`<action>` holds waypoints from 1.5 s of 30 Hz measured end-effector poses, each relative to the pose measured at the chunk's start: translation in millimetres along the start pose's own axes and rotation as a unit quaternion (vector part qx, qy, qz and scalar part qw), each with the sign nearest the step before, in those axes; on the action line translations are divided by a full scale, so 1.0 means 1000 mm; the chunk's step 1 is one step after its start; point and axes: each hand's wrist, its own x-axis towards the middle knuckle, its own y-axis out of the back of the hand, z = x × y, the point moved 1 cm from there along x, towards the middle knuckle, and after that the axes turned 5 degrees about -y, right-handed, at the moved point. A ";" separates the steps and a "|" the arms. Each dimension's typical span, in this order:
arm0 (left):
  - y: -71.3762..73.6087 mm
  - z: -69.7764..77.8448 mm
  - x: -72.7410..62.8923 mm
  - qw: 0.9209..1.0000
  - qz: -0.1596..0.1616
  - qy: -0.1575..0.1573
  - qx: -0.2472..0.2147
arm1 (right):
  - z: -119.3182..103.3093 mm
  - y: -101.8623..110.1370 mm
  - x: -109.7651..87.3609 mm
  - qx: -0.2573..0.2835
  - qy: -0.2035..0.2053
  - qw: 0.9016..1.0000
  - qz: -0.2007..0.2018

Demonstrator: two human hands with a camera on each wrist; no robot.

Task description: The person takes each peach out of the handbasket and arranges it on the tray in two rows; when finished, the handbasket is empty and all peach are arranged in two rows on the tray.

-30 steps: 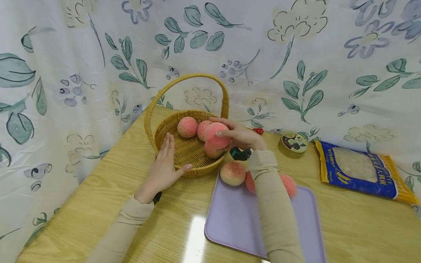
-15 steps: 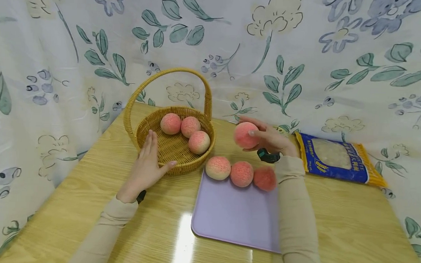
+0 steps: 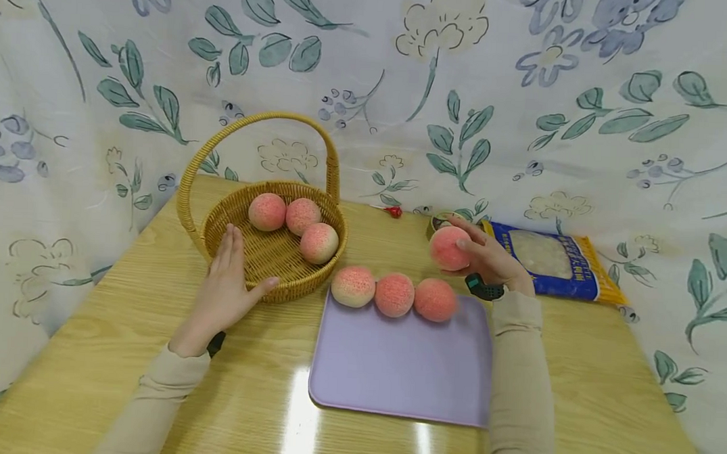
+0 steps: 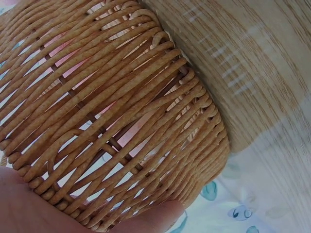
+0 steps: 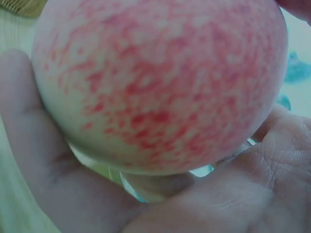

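My right hand (image 3: 490, 255) grips a pink peach (image 3: 449, 248) in the air, beyond the tray's far right corner. In the right wrist view, the fingers and thumb curl round that peach (image 5: 160, 92). My left hand (image 3: 223, 295) rests with straight fingers against the near left side of the wicker basket (image 3: 275, 292). The left wrist view shows its thumb (image 4: 155, 216) touching the basket's woven wall (image 4: 116, 107). Inside the basket lie three peaches (image 3: 303, 217). Three more peaches (image 3: 394, 295) sit in a row along the far edge of the lilac tray (image 3: 400, 364).
A blue and yellow packet (image 3: 551, 260) lies at the right, partly behind my right hand. A round tin (image 3: 438, 221) stands near the patterned curtain, partly hidden by that hand. A small red object (image 3: 392, 211) lies at the back. The basket's tall handle (image 3: 265, 118) arches above it.
My right hand has moved from over the basket to the right, still holding the peach. The left hand has stayed at the basket. The whole head view has shifted rightward.
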 end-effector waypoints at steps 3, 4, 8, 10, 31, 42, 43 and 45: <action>0.005 -0.002 -0.002 1.000 0.005 -0.002 0.006 | 0.012 0.005 -0.008 0.011 -0.005 1.000 0.017; 0.006 -0.003 -0.002 1.000 0.005 -0.003 0.007 | 0.015 0.007 -0.011 0.018 -0.006 1.000 0.021; 0.005 -0.003 -0.002 1.000 0.001 -0.005 0.007 | 0.032 0.016 -0.026 0.025 -0.005 0.999 0.024; 0.003 -0.002 -0.002 1.000 0.000 -0.003 0.005 | 0.041 0.020 -0.033 0.026 -0.005 0.999 0.022; 0.001 0.000 -0.001 1.000 -0.006 0.000 -0.002 | 0.074 0.029 -0.063 -0.040 -0.047 0.998 -0.032; 0.003 -0.001 -0.002 1.000 -0.011 0.004 -0.002 | 0.072 0.027 -0.064 -0.085 -0.100 0.991 -0.031; 0.003 -0.001 -0.002 1.000 -0.014 0.004 -0.002 | 0.072 0.027 -0.064 -0.090 -0.104 0.990 -0.033; 0.002 -0.001 -0.002 1.000 -0.017 0.005 0.000 | 0.069 0.028 -0.065 -0.114 -0.111 0.987 -0.033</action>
